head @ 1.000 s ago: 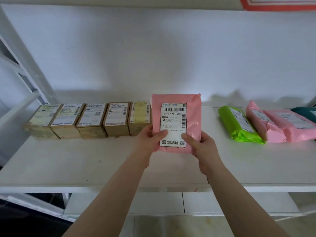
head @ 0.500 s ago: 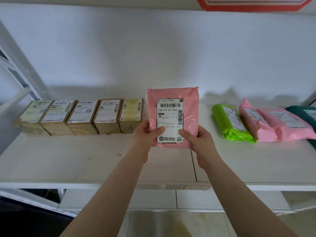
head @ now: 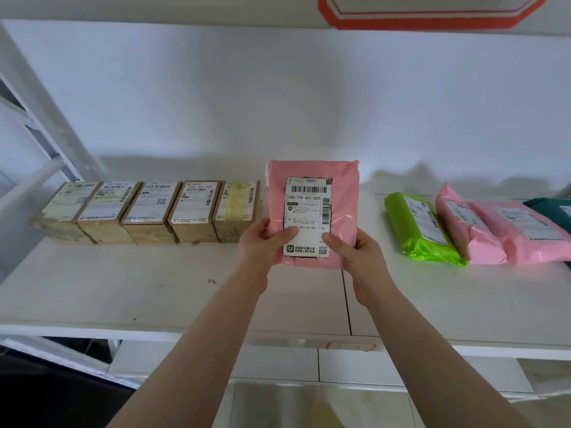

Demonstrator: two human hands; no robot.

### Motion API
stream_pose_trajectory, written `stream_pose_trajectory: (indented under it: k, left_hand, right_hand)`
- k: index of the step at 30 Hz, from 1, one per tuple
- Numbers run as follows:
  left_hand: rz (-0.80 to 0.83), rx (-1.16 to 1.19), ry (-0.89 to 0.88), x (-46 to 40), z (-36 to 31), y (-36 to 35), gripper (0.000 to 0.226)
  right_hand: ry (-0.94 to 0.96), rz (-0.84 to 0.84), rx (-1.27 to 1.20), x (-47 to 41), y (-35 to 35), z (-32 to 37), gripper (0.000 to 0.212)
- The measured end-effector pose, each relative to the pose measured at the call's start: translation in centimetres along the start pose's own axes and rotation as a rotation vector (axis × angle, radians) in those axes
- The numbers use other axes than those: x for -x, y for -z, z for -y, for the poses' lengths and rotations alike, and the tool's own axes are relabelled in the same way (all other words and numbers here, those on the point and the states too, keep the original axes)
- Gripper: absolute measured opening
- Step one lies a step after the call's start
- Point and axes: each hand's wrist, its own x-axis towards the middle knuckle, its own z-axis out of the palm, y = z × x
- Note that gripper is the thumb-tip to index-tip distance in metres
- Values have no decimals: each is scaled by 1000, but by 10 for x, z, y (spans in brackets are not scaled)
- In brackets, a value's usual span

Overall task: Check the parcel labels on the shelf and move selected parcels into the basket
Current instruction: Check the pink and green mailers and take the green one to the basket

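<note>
I hold a pink plastic mailer parcel [head: 343, 193] upright above the white shelf [head: 123, 291], its white label [head: 307, 216] facing me. My left hand [head: 262, 245] grips its lower left edge, thumb on the label. My right hand [head: 360, 257] grips its lower right corner, thumb also on the label. A row of several brown cardboard boxes [head: 148, 211] with labels on top stands to the left. To the right lie a green mailer [head: 417, 233], two pink mailers [head: 506, 239] and a dark teal mailer [head: 553, 211]. No basket is in view.
A white wall backs the shelf. White diagonal frame struts [head: 37, 128] rise at the left. A red-outlined sign [head: 432, 13] hangs above. Below the shelf's front edge [head: 185, 332] are pale floor tiles and a dark area at the lower left.
The pink parcel stays in both hands, held at about the same height. The view has shifted so the shelf contents sit slightly lower and to the left.
</note>
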Motion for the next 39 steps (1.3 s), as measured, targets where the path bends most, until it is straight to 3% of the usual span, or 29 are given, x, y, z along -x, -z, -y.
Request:
stream_pose_trajectory:
  k: [6, 10, 13, 16, 20, 22, 24, 29, 33, 39]
  left_hand:
    - [-7, -8, 80, -11, 16, 6, 37]
    - [-19, -43, 254, -26, 35, 11, 48]
    - [-62, 67, 340, -35, 46, 14, 32]
    - [-164, 161, 348, -46, 54, 17, 15]
    - [-297, 38, 345, -59, 64, 24, 24]
    - [-323, -6, 317, -61, 64, 26, 26]
    - [-317, -57, 287, -62, 63, 26, 27]
    - [-282, -124, 260, -72, 72, 33, 39]
    - [-296, -167, 252, -68, 65, 28, 26]
    - [-325, -166, 253, -60, 57, 22, 32]
  right_hand:
    - [-49, -78, 34, -11, -1, -13, 31]
    - [-135, -169, 48, -28, -4, -19, 26]
    - [-205, -182, 62, -43, -9, -27, 25]
    - [-250, -159, 79, -58, -15, -39, 33]
    - [-169, -180, 323, -69, -22, -51, 23]
    - [-110, -206, 428, -72, -25, -54, 35]
    - [-80, -208, 526, -74, -27, -55, 49]
    - [-70, -211, 640, -77, -21, -59, 42]
    - [-92, -217, 633, -76, -19, -63, 50]
    - [-108, -218, 656, -73, -20, -57, 56]
